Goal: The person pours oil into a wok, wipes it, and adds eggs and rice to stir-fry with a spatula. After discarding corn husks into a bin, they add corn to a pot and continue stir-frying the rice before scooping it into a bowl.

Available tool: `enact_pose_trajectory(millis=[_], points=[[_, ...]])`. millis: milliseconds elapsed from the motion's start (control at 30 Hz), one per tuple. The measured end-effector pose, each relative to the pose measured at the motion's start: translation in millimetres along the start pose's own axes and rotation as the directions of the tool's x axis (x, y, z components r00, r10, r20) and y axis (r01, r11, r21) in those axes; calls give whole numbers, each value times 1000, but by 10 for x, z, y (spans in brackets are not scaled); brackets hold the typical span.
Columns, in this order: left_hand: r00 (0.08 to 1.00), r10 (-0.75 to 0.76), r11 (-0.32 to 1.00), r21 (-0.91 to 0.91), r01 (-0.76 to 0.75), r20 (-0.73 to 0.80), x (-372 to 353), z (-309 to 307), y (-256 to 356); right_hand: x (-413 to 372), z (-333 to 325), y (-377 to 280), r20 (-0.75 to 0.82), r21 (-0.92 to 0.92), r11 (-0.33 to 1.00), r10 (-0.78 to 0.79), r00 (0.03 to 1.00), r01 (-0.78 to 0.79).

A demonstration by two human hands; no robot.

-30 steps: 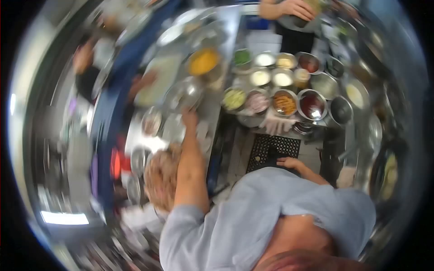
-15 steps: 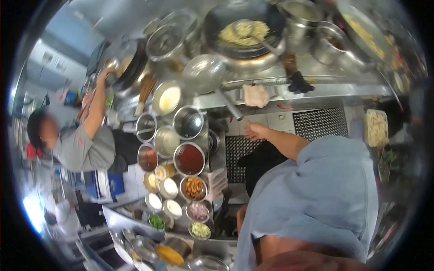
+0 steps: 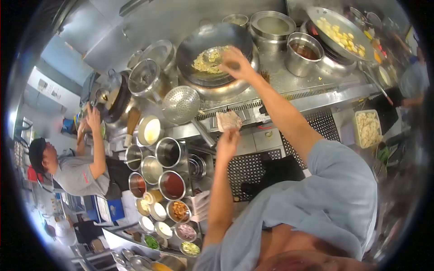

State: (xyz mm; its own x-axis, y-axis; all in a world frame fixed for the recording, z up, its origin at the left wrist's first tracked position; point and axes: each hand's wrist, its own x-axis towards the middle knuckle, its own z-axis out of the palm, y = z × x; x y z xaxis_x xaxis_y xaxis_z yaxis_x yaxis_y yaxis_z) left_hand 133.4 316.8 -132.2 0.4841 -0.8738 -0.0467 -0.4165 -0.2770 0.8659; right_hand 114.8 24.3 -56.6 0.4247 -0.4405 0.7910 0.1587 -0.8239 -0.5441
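My right hand [image 3: 237,64] is over the right side of a black wok [image 3: 185,47], its fingers curled around the handle of a ladle [image 3: 212,56]; motion blurs the grip. Chopped yellowish food [image 3: 202,64] lies in the wok under the ladle. Lower down, my left hand [image 3: 229,143] pinches the near edge of a pale folded cloth [image 3: 228,120] at the stove's front edge. A perforated strainer [image 3: 181,105] is left of the cloth, its handle slanting down toward my left forearm.
Sauce pots [image 3: 172,185] and ingredient bowls [image 3: 179,211] stand at the lower left. A metal pot of dark liquid [image 3: 305,50] and a pan of yellow pieces [image 3: 341,38] are at the upper right. A co-worker [image 3: 77,174] reaches toward another wok on the left.
My right hand has moved up to the ladle, which was resting in the wok. My left hand has come into view at the cloth. The view has shifted, and the co-worker now has both hands raised.
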Motion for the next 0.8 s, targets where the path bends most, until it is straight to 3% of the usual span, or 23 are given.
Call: enact_pose_trajectory(millis=[33,67,100,133,167,233,267,300,333,367,433,500,533,567,600,633,700,733,800], points=[[999,45,999,-4,-45,-20,153,-26,158,267,-60,-222,-31,44,994,103,994,-102],[998,63,985,-161,-63,-6,298,-19,301,528,-99,-223,93,282,881,368,925,-379],[998,-70,985,-157,69,1,438,-71,572,803,-193,-322,156,156,764,607,779,-626],[975,-222,963,-157,221,8,441,-82,710,1025,-230,-237,147,229,866,421,895,-445],[958,-288,943,-172,283,1,352,-3,598,1309,-146,-30,159,150,798,563,811,-583],[977,-210,977,43,209,39,122,140,372,1189,-784,-298,-30,175,904,400,916,-389],[989,-131,985,127,121,68,-168,420,274,979,-1319,-521,-123,148,939,329,936,-311],[953,-220,975,76,209,207,-472,773,422,765,-1907,-636,-196,86,959,283,939,-271],[939,-66,997,-8,73,336,-651,1250,265,527,-2660,-816,-264,-21,968,234,936,-248],[877,13,999,-47,11,480,-710,1525,515,323,-3491,-987,-311,-142,960,190,931,-243],[818,82,995,7,-104,569,-706,1822,843,80,-4911,-1290,-405,-343,912,73,911,-226],[924,-27,993,-97,70,381,-1057,1567,845,-54,-6155,-1507,-483,-500,830,-32,875,-245],[956,-186,951,-204,234,227,-1394,1372,709,-94,-6672,-1558,-512,-553,789,-69,856,-268],[872,-471,825,-283,489,133,-1841,1067,791,-127,-7100,-1569,-533,-592,752,-94,841,-291],[796,-600,774,-311,551,-83,-2376,1069,473,-150,-7430,-1545,-547,-613,726,-107,830,-310],[726,-605,796,-270,541,-327,-2826,1132,164,-161,-7605,-1532,-557,-618,719,-113,823,-319],[419,-777,622,-472,624,-470,-3434,1234,-209,-170,-7617,-1494,-568,-574,751,-80,819,-325],[380,-710,681,-439,586,-592,-3415,1041,4,-171,-7476,-1518,-574,-550,768,-62,817,-329],[398,-548,786,-291,545,-736,-3136,686,40,-230,-7313,-1645,-634,-474,787,5,773,-394]])
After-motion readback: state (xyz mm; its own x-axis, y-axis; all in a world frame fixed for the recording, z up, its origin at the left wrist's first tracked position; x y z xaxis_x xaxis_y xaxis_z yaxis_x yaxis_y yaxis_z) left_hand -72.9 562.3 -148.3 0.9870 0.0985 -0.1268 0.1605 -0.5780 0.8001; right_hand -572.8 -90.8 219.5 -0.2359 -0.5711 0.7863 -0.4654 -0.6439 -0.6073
